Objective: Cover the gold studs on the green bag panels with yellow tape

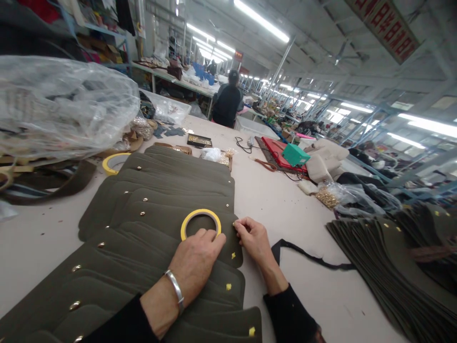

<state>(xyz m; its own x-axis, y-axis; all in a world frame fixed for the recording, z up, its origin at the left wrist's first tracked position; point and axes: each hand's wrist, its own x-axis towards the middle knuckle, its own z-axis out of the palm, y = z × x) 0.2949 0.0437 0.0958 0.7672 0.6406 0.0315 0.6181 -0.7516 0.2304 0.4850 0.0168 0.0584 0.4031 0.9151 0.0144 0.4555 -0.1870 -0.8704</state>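
Dark olive fabric panels [185, 186] lie overlapped in a long row on the table, with metal snaps [101, 245] along them. My left hand [196, 259], a silver bangle on its wrist, is closed on the near edge of a roll of yellow tape [183, 227] resting over the panels. At the panels' right edge, my right hand [254, 240] pinches a small bit of yellow tape, mostly hidden by the fingertips. Below it, small yellow tape pieces [228, 287] stick to the right corners of several panels.
Another yellow tape roll [110, 164] lies at the far left beside a big clear plastic bag [67, 105]. To the right are a stack of similar panels [378, 252], a black strap [314, 258] and a green box [295, 155]. A person [228, 102] sits farther back.
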